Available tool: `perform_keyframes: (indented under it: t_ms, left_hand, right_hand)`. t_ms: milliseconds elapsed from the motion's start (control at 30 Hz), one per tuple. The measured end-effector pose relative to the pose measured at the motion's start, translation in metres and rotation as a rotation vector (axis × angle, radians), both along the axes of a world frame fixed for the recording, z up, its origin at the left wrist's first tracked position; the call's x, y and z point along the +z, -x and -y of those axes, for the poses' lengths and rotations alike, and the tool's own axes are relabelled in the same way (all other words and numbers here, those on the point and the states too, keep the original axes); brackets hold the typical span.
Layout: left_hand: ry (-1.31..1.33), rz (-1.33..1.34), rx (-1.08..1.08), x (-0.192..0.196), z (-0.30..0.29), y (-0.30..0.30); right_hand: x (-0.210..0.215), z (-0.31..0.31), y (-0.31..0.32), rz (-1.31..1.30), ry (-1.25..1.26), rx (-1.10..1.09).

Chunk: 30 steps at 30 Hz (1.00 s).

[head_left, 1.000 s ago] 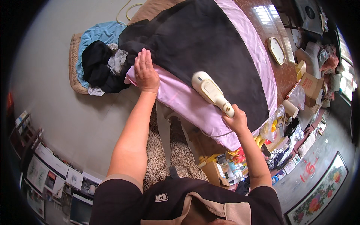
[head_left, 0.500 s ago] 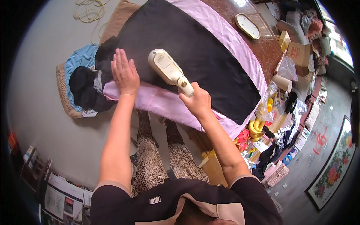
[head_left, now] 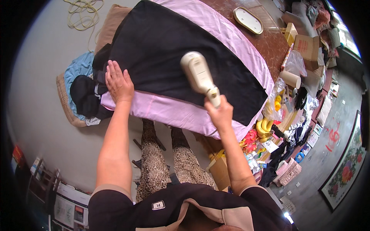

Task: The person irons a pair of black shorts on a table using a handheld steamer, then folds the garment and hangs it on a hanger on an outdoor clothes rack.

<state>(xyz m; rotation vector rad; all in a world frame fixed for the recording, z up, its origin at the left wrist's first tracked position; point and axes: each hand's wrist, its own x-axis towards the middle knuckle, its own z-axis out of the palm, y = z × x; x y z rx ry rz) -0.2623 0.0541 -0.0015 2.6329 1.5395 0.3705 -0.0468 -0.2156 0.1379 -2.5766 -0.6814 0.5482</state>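
A reddish-brown desk (head_left: 266,43) carries a pink sheet (head_left: 169,111), topped by a black cloth (head_left: 162,42). Over the black cloth's middle is a cream handheld garment iron (head_left: 198,73), its handle in the curled right hand (head_left: 220,113). The left hand (head_left: 120,85), flat and empty, rests at the left edge.

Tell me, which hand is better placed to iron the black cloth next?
Probably the right hand: it holds the iron over the black cloth, while the left hand holds no tool.

Blur leaves unclear whether the cream iron (head_left: 198,72) touches the black cloth (head_left: 154,44).
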Motion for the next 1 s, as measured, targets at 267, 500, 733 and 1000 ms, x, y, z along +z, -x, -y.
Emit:
perform_keyframes:
  t_ms: [267,500,733,1000]
  left_hand:
    - [-0.012,0.013,-0.013,0.0,0.001,-0.002]
    - [-0.022,0.043,-0.025,0.0,0.0,0.0]
    - [-0.022,0.053,0.004,-0.006,0.001,0.001]
    - [-0.059,0.073,-0.027,-0.01,0.0,0.001]
  right_hand:
    - [-0.02,-0.005,-0.019,0.104,0.045,0.039]
    - [-0.005,0.003,-0.058,0.111,0.025,-0.158]
    - [-0.006,0.076,-0.01,0.071,0.058,-0.124]
    - [0.0,0.027,0.033,-0.095,0.006,0.21]
